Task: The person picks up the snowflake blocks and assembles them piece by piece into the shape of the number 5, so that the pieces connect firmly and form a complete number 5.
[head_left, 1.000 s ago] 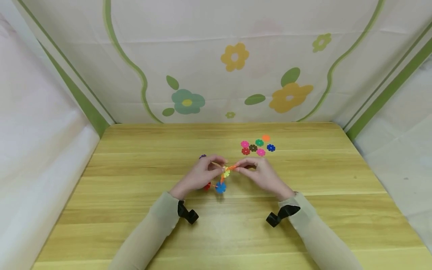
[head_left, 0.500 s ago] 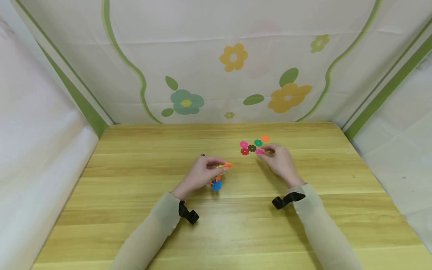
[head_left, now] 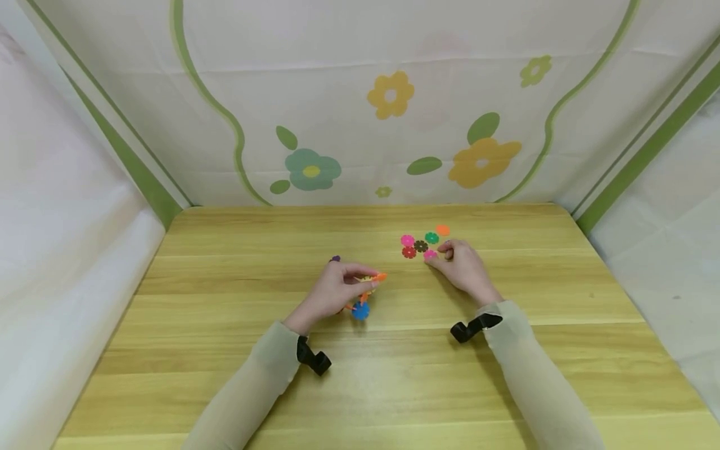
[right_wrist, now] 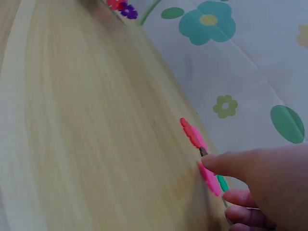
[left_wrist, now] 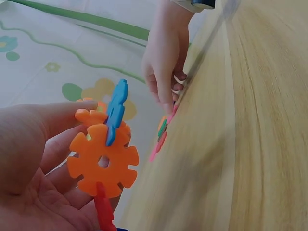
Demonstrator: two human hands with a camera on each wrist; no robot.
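Note:
My left hand (head_left: 332,289) pinches a chain of notched plastic snowflake discs between thumb and fingers, above the table. An orange disc (left_wrist: 103,161) in it is slotted to a light blue disc (left_wrist: 116,113) and a red disc (left_wrist: 104,209); a yellow disc (head_left: 367,284) is partly hidden by the fingers. Beyond that hand shows a purple disc (head_left: 335,258). At the loose discs, my right hand (head_left: 464,269) has its thumb and fingers at opposite edges of a pink disc (right_wrist: 210,180), low at the tabletop. This hand mostly covers a dark blue disc.
Around the right fingertips several loose discs lie flat: another pink disc (head_left: 407,240), a red disc (head_left: 409,252), a brown disc (head_left: 420,246), a green disc (head_left: 432,238) and an orange disc (head_left: 443,230). A flower-printed cloth (head_left: 337,112) rises behind the wooden table (head_left: 225,375).
My right hand has left the chain and moved right and away to the loose discs. The pink disc under its thumb has slid slightly left. The left hand still holds the chain, now turned somewhat.

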